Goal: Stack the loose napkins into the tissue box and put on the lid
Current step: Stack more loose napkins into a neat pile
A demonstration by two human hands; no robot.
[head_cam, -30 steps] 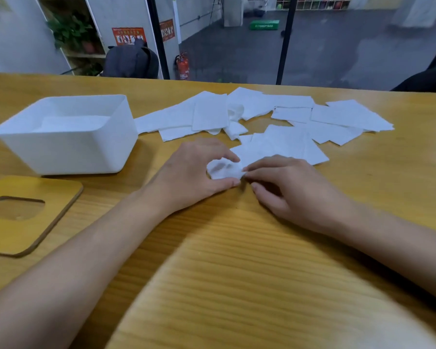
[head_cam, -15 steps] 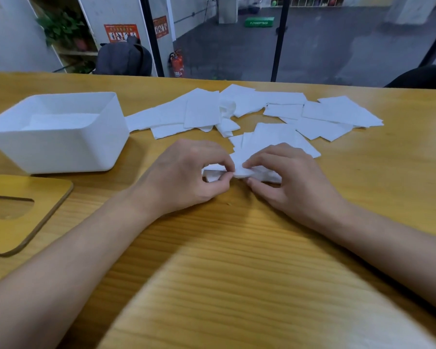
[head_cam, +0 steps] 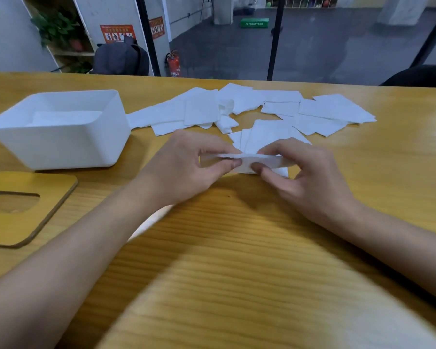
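Head view: left hand (head_cam: 186, 167) and right hand (head_cam: 305, 177) pinch one napkin (head_cam: 269, 160); tissue box (head_cam: 68, 147), lid (head_cam: 58, 195) lie left.

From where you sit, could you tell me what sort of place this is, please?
Probably an office or studio: a wooden table, with a fire extinguisher and a wall poster behind it.

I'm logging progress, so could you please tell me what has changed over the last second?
The left hand and right hand, earlier pressing the napkin on the table, now pinch it and have raised its near edge. The tissue box, the lid and the scattered napkins stayed put.
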